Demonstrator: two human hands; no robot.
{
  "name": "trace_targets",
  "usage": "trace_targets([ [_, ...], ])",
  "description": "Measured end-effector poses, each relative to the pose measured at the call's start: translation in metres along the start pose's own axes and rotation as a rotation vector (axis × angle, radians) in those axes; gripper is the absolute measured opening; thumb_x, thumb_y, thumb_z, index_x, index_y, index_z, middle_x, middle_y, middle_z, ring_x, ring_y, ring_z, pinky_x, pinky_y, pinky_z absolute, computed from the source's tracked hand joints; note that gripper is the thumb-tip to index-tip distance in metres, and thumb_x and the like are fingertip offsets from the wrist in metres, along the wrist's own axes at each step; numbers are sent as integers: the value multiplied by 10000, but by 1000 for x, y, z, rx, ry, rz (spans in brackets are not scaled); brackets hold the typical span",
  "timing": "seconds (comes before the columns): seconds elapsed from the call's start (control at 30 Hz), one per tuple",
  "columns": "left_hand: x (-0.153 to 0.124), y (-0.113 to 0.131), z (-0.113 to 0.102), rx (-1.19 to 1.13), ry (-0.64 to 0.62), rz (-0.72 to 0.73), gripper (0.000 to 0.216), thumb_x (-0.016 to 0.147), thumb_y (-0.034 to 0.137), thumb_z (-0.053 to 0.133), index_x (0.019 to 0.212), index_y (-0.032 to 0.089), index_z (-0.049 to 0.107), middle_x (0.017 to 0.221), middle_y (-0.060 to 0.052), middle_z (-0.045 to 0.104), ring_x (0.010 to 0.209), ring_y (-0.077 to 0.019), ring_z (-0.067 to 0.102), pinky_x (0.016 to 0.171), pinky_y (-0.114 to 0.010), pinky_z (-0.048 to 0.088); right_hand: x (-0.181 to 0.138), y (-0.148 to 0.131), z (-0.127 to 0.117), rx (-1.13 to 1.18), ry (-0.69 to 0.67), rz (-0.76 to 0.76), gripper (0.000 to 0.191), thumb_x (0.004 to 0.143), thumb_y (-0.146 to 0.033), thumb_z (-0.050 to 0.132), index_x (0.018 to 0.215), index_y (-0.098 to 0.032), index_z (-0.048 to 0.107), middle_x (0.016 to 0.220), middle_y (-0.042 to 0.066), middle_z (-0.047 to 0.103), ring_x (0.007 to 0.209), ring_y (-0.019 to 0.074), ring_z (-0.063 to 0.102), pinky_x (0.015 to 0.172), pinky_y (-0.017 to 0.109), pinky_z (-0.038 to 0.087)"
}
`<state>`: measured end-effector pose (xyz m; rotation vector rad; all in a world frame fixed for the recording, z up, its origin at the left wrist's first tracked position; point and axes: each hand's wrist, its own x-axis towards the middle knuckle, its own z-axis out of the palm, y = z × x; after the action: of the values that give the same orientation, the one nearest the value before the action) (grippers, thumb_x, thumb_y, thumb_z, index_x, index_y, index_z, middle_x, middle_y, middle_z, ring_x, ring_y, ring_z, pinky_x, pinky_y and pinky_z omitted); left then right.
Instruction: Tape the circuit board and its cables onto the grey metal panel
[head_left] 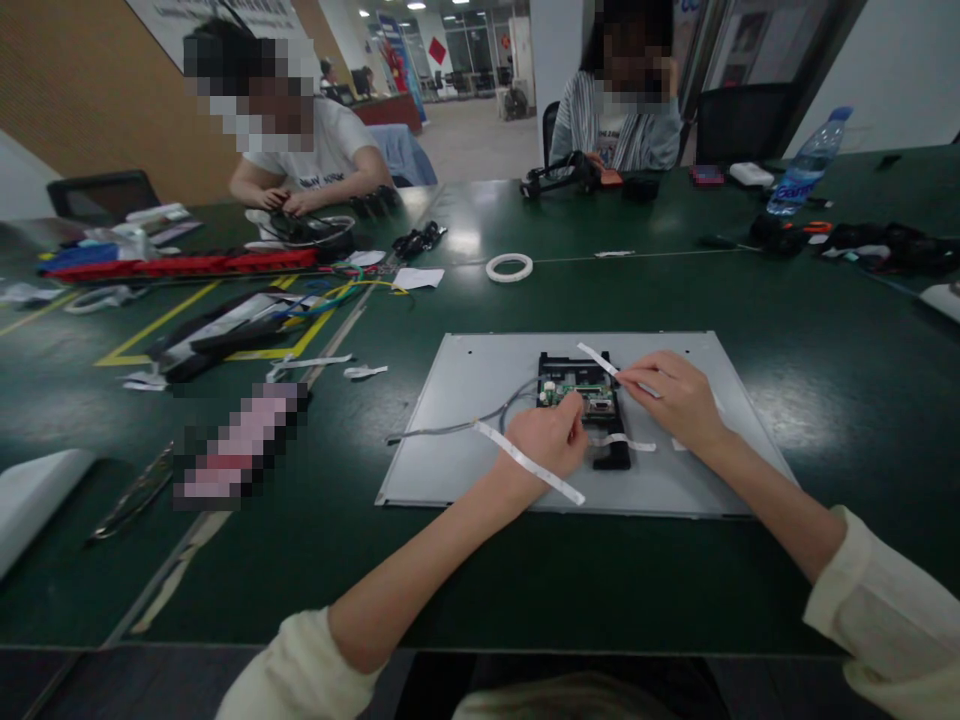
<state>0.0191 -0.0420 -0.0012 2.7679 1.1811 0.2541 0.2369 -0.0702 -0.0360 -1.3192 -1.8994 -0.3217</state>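
Note:
A grey flat panel (442, 470) lies on the table in front of me, with a black plastic frame (616, 455) on it. Inside the frame sits a green circuit board (574, 392), and a grey cable (450, 431) runs from it to the left. My right hand (671, 395) pinches one end of a white tape strip (596, 355) above the frame's far right side. Over the board's near edge, my left hand (547, 437) is closed, its fingertips hidden. Another tape strip (536, 467) lies across its back and wrist. A third strip (634, 446) crosses the frame's lower part.
A tape roll (509, 267) lies beyond the panel. To the left are a phone (244, 440), tweezers (135, 495), tape scraps (365, 371) and a black bundle with coloured wires (225, 330). Two people sit across the table. A water bottle (810, 165) stands at the far right.

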Motion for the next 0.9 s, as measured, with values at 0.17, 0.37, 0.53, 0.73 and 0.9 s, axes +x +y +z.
trace_targets([
  [0.17, 27, -20, -16, -130, 207, -63, 175, 854, 217, 448, 1012, 174, 509, 792, -30, 672, 692, -178, 634, 640, -288, 480, -4, 1, -1, 29, -41, 12, 152, 905, -242, 543, 882, -186, 683, 854, 38, 643, 797, 154, 567, 702, 298, 455],
  [0.37, 71, -35, -11, -202, 141, 192, 345, 885, 138, 387, 1200, 136, 528, 1197, -90, 632, 1075, -203, 605, 949, -350, 460, -7, 1, -1, 39, 29, 111, 150, 889, -265, 569, 848, -187, 690, 815, 27, 639, 770, 150, 575, 709, 300, 455],
  [0.53, 83, -34, 8, -179, 75, 246, 392, 918, 176, 348, 1265, 125, 523, 1222, -100, 622, 1084, -211, 607, 958, -357, 462, -8, -1, -1, 68, 60, 193, 148, 886, -280, 576, 842, -196, 690, 810, 14, 645, 753, 142, 587, 705, 293, 456],
  [0.73, 83, -46, 28, -181, 22, 351, 404, 908, 159, 353, 1297, 146, 461, 1259, -93, 594, 1136, -193, 571, 980, -358, 444, -6, 0, -1, 57, -24, 192, 133, 875, -254, 577, 845, -199, 695, 846, 14, 661, 786, 144, 600, 711, 283, 460],
  [0.9, 84, -47, 34, -126, 40, 381, 373, 926, 219, 369, 1280, 143, 461, 1284, -123, 565, 1208, -210, 515, 1028, -397, 399, -8, 3, 0, 76, -101, 174, 132, 872, -225, 566, 856, -196, 694, 881, 24, 666, 822, 155, 604, 757, 297, 470],
])
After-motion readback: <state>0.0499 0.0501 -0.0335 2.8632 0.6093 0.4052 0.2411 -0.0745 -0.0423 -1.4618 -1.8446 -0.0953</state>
